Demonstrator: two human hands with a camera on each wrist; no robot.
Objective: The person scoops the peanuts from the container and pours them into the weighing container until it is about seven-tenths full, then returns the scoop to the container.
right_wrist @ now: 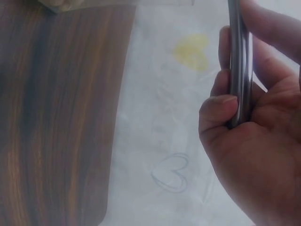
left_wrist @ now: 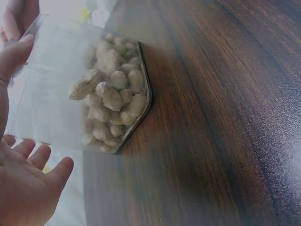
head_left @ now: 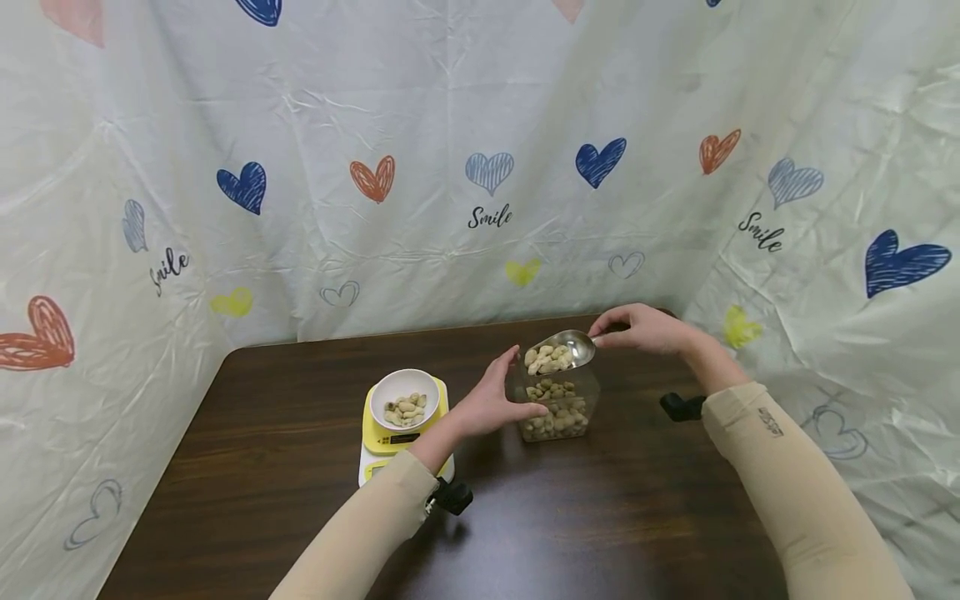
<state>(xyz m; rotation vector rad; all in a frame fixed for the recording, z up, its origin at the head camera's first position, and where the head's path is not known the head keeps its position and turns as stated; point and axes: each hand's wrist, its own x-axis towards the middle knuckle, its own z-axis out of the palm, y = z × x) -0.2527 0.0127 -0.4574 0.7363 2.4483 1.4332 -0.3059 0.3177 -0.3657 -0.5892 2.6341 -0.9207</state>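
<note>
My left hand (head_left: 487, 404) grips a clear plastic container (left_wrist: 56, 89) near its top, with the thumb on one side and the fingers on another. Peanuts in the shell (left_wrist: 113, 94) fill its lower part. My right hand (head_left: 642, 329) holds a metal scoop (head_left: 582, 345) by the handle (right_wrist: 241, 70), fingers curled round it. The scoop lies over the container's mouth, loaded with peanuts (head_left: 547, 359). To the left, a white bowl (head_left: 384, 390) with several peanuts in it stands on a yellow and white kitchen scale (head_left: 372, 435).
Everything stands on a dark wooden table (head_left: 292, 450). A white curtain (head_left: 420, 92) printed with hearts hangs behind it and along both sides. My left forearm (head_left: 367, 525) passes close to the scale, hiding part of it.
</note>
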